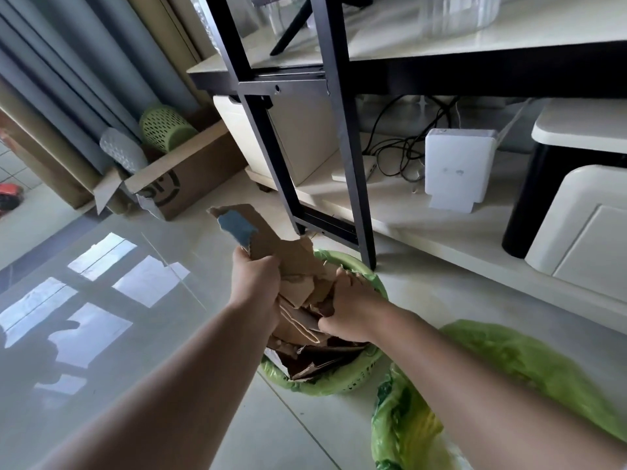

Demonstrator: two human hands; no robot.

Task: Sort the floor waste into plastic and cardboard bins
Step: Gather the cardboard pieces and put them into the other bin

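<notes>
A green mesh bin (359, 374) lined with a green bag stands on the floor at centre, stuffed with torn brown cardboard (305, 337). My left hand (256, 281) is shut on a tall torn cardboard piece (268, 239) with a blue patch, which sticks up over the bin's far-left rim. My right hand (349, 308) is shut on crumpled cardboard scraps on top of the pile in the bin. A second green bag (502, 361), seemingly lining another bin, lies at lower right, partly behind my right forearm.
A black metal frame leg (359, 212) stands right behind the bin. A cream TV cabinet (441, 239) with a white box (458, 167) and cables runs along the right. A cardboard box (183, 184) holding a green basket (163, 128) sits at the back left by curtains.
</notes>
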